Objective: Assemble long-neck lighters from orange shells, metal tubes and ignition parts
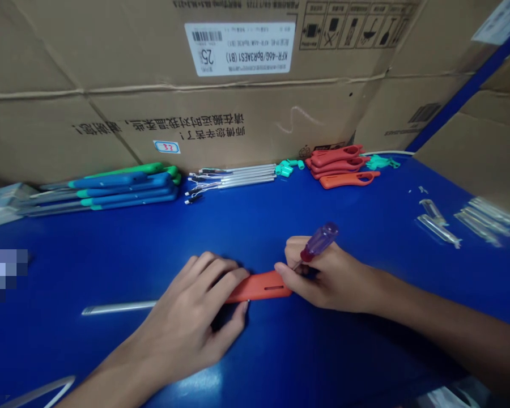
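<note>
Left hand, fingers spread, laid over light, stiff orange handle; purple screwdriver clutched in right hand's fingers beside handle.

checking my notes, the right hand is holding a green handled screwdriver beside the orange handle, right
Not quite: the screwdriver's handle is purple, not green. The head view shows the right hand holding a purple-handled screwdriver beside the orange handle.

left hand: 1 | right hand: 1 | purple-handled screwdriver: 1 | orange handles: 5 | blue-handled tools: 4
</note>
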`<action>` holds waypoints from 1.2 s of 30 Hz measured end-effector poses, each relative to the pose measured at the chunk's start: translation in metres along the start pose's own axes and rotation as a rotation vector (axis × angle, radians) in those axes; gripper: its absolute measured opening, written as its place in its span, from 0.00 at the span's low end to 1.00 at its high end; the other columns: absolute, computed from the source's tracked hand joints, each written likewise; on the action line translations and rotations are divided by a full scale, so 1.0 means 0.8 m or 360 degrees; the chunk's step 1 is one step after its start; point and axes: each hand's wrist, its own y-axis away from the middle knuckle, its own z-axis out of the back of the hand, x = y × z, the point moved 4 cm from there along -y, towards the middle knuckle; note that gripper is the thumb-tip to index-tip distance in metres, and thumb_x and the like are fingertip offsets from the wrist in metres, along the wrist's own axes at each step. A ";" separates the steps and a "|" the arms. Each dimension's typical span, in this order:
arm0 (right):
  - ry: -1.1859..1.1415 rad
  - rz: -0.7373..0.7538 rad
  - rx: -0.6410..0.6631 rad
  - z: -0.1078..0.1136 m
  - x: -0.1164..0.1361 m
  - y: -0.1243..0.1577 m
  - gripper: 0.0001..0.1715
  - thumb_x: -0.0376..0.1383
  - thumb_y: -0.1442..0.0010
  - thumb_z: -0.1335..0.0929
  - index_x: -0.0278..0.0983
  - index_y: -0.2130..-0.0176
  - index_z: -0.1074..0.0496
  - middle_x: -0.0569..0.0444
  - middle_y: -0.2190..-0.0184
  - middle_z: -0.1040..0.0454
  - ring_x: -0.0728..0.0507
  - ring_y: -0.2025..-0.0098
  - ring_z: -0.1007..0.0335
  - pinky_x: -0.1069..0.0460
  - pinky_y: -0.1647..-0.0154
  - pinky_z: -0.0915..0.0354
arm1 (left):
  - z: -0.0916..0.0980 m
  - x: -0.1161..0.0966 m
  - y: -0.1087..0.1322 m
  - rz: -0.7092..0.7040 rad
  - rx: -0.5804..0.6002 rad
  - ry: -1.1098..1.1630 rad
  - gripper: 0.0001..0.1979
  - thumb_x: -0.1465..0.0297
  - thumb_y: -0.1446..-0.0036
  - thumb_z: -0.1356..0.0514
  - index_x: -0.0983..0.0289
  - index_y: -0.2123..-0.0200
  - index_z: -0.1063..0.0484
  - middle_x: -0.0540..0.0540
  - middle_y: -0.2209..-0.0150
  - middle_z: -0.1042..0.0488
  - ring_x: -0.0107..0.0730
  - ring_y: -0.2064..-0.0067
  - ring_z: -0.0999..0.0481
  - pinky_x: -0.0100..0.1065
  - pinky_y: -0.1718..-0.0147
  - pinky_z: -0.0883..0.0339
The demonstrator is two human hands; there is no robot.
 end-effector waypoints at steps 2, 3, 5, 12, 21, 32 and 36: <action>0.0024 -0.0002 -0.0013 -0.003 0.000 0.001 0.21 0.28 0.37 0.38 0.40 0.76 0.52 0.62 0.79 0.46 0.51 0.77 0.49 0.53 0.74 0.49 | 0.000 0.000 0.000 -0.0006 -0.0005 0.0007 0.13 0.73 0.38 0.43 0.63 0.50 0.32 0.58 0.54 0.27 0.42 0.55 0.32 0.44 0.57 0.37; 0.0042 0.0007 -0.0027 -0.005 0.000 0.002 0.21 0.28 0.36 0.38 0.40 0.76 0.52 0.62 0.80 0.47 0.52 0.77 0.49 0.53 0.74 0.49 | 0.001 -0.001 0.000 -0.0005 -0.0006 0.0006 0.13 0.73 0.38 0.43 0.63 0.50 0.32 0.58 0.54 0.27 0.42 0.55 0.32 0.45 0.57 0.37; 0.0075 0.0035 -0.0048 -0.007 0.000 0.002 0.22 0.30 0.34 0.38 0.40 0.77 0.52 0.62 0.80 0.47 0.52 0.77 0.48 0.53 0.73 0.49 | 0.001 -0.001 -0.001 -0.0006 -0.0002 -0.0001 0.13 0.73 0.38 0.43 0.63 0.50 0.32 0.58 0.54 0.27 0.42 0.55 0.32 0.45 0.56 0.37; 0.0083 0.0017 -0.0019 -0.007 0.000 0.001 0.26 0.38 0.30 0.36 0.38 0.78 0.47 0.61 0.81 0.42 0.52 0.77 0.43 0.54 0.74 0.46 | 0.005 -0.005 -0.002 0.0013 0.0019 -0.0005 0.13 0.73 0.40 0.42 0.64 0.51 0.31 0.58 0.56 0.26 0.43 0.57 0.31 0.46 0.58 0.35; 0.0216 -0.0114 -0.0525 0.037 0.009 0.000 0.28 0.34 0.31 0.38 0.39 0.78 0.57 0.61 0.82 0.54 0.52 0.81 0.54 0.52 0.79 0.52 | 0.009 0.004 -0.003 -0.0049 0.0027 -0.0052 0.14 0.72 0.36 0.43 0.63 0.48 0.29 0.60 0.52 0.27 0.42 0.54 0.32 0.44 0.56 0.35; 0.0331 -0.0125 -0.0621 0.035 0.003 0.000 0.29 0.36 0.32 0.37 0.38 0.79 0.55 0.61 0.83 0.53 0.53 0.82 0.54 0.52 0.81 0.53 | 0.047 0.104 0.007 0.0212 -0.0151 -0.0609 0.15 0.71 0.33 0.46 0.61 0.46 0.26 0.60 0.50 0.24 0.46 0.52 0.28 0.47 0.58 0.32; 0.0338 -0.0104 -0.0642 0.035 0.004 -0.001 0.29 0.35 0.33 0.36 0.38 0.79 0.56 0.61 0.83 0.54 0.53 0.82 0.56 0.52 0.81 0.54 | 0.058 0.131 0.013 0.0370 -0.0215 -0.0699 0.13 0.68 0.33 0.44 0.63 0.48 0.27 0.60 0.50 0.25 0.43 0.51 0.26 0.47 0.52 0.29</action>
